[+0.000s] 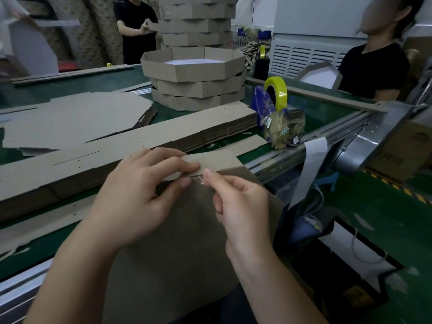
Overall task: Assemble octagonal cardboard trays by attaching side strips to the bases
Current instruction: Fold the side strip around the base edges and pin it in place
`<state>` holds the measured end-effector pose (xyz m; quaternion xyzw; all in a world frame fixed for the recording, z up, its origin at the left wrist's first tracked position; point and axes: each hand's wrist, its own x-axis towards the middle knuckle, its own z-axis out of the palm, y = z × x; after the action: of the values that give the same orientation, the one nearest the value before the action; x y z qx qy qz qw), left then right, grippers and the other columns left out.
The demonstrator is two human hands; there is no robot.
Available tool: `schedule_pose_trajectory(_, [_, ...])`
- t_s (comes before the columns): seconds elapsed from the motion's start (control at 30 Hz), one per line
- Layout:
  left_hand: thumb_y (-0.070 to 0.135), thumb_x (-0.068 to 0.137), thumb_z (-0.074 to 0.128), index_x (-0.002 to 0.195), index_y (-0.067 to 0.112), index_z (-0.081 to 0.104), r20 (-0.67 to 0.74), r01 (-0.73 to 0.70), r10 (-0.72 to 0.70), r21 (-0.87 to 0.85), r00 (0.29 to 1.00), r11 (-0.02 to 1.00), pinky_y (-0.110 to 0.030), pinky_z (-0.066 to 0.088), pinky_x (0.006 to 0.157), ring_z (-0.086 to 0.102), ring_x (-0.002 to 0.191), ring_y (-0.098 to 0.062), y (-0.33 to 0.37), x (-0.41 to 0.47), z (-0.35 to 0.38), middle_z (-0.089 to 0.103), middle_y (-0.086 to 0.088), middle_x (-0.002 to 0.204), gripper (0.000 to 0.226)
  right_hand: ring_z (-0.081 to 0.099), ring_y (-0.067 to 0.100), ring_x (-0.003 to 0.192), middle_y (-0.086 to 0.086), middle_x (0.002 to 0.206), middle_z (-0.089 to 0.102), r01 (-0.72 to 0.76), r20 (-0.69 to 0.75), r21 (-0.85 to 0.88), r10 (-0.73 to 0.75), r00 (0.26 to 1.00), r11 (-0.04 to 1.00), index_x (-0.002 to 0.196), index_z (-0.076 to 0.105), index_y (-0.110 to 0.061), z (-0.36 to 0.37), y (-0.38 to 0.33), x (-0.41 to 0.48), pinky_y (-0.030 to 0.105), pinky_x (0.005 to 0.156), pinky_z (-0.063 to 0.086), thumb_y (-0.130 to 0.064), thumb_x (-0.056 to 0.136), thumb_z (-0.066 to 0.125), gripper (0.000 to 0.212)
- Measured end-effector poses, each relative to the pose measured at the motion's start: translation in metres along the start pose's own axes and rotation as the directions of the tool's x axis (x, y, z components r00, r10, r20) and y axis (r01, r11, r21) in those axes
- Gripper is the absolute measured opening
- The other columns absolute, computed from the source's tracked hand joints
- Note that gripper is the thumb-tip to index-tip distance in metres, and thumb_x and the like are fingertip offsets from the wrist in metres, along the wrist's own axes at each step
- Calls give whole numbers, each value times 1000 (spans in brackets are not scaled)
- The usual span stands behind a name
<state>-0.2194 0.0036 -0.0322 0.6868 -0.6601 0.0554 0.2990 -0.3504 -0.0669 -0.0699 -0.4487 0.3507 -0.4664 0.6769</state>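
Just below the middle of the frame the hands meet at the upper edge of the cardboard base (182, 242). The left hand (140, 190) pinches the side strip (210, 160) there. The right hand (243, 206) curls beside it; whether it holds anything I cannot tell.

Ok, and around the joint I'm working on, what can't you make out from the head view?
Head view:
- Where the side strip meets the base: covered by the left hand and right hand.
- The glinting bit the right hand pinches: too small to name.
- The base's near edge: hidden by both forearms.
- The tall tray stack behind: cut off by the top edge, so no count.
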Motion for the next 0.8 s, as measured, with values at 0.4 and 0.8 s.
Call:
schedule_pose_trajectory(0.4, [45,85,50,115,33,49,-37,45,-45,-3,998,999,-33,39,77,52,99,-13,1,-2,2,59,17,108,32,30,5,34,-4,39,39,-50,6,23,49,999,998,51,68,-13,0,0,-2,15,34,25,-17,83,73,33])
schedule_pose_trajectory(0.8, [65,82,24,122,56,51,174,87,-87,7,981,996,-40,39,99,48,116,-9,8,5,-10,52,19,120,48,35,4,39,-4,43,42,-47,209,-109,70,975,993,74,79,-20,-22,-2,-2,14,39,30,-25,84,72,13])
